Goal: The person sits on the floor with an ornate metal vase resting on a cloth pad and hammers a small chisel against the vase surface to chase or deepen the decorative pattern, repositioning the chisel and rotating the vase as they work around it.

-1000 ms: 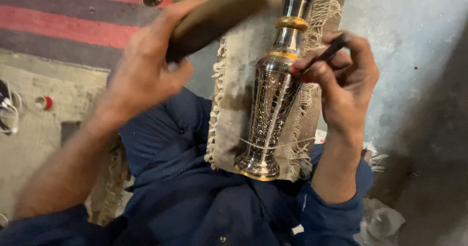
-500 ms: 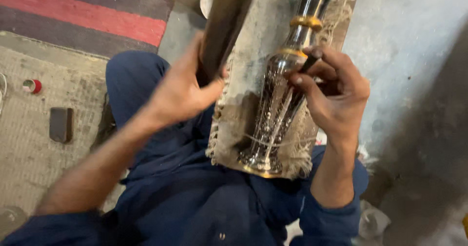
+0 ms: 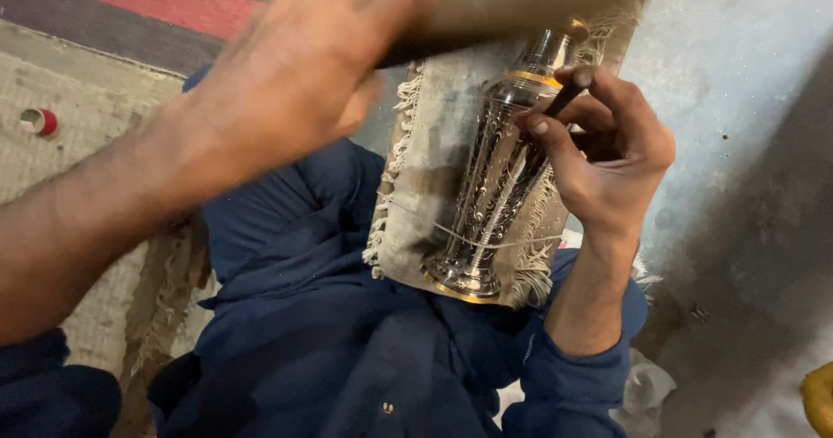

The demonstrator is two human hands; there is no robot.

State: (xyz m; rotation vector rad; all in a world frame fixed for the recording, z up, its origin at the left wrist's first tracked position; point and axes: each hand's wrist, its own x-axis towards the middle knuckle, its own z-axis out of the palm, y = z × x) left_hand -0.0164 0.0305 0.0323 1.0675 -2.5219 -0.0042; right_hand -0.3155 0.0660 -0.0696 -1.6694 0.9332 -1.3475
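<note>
Right hand (image 3: 607, 156) pinches chisel (image 3: 566, 98) against vase (image 3: 495, 186).

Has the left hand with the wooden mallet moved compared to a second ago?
Yes. The left hand has swung the wooden mallet down and rightward, so its head now blurs across the neck of the metal vase, which stays on the fringed cloth.

Pretty dim, flat indoor light overall. The left hand (image 3: 295, 82) and the wooden mallet (image 3: 503, 4) it grips are smeared with heavy motion blur. The right hand (image 3: 607, 156) and the engraved metal vase (image 3: 490, 195) are sharp, with small glints on the metal. A dark shadow covers the floor (image 3: 755, 256) at right.
</note>
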